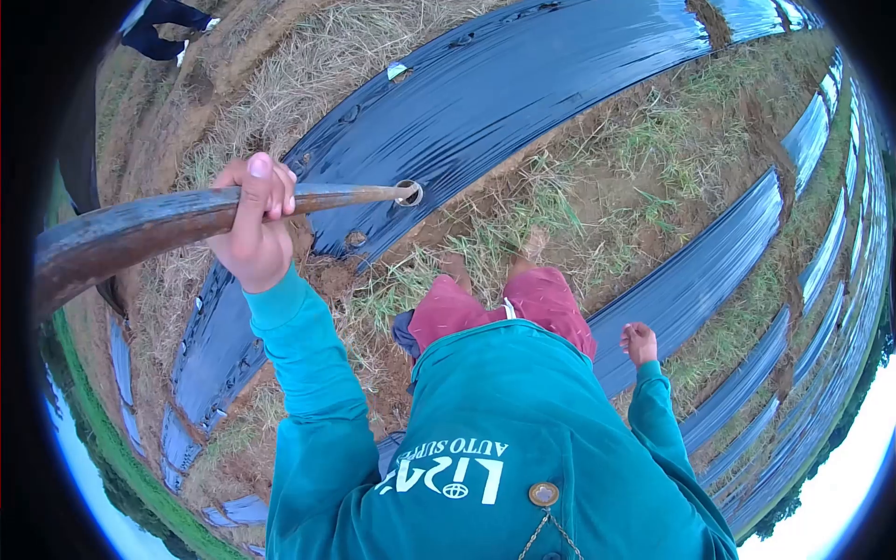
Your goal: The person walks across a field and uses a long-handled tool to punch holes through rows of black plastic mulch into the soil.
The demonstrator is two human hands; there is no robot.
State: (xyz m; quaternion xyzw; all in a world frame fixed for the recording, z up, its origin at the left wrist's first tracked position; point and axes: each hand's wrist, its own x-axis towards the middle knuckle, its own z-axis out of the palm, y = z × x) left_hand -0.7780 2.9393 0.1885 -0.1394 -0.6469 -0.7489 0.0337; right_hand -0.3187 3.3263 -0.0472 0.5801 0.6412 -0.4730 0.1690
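My left hand (pixel 255 219) is closed around a long, worn wooden pole (pixel 177 217), thumb along its upper side. From the left edge the pole runs down to a round metal ring or can-like end (pixel 408 193), which meets the black plastic sheet (pixel 523 84) over the raised bed. Near that end, a round hole (pixel 355 240) in the sheet shows soil. My right hand (pixel 639 343) hangs at my side with its fingers curled in, apart from the pole; nothing shows in it. Below it in this view lies another plastic-covered row (pixel 691 280).
Grass and bare soil (pixel 644 159) lie between the covered rows, with my feet there. Dry straw (pixel 308 56) borders the far side of the near bed. A person in dark trousers (pixel 159 28) is at the upper left. More covered rows (pixel 812 243) stretch off right.
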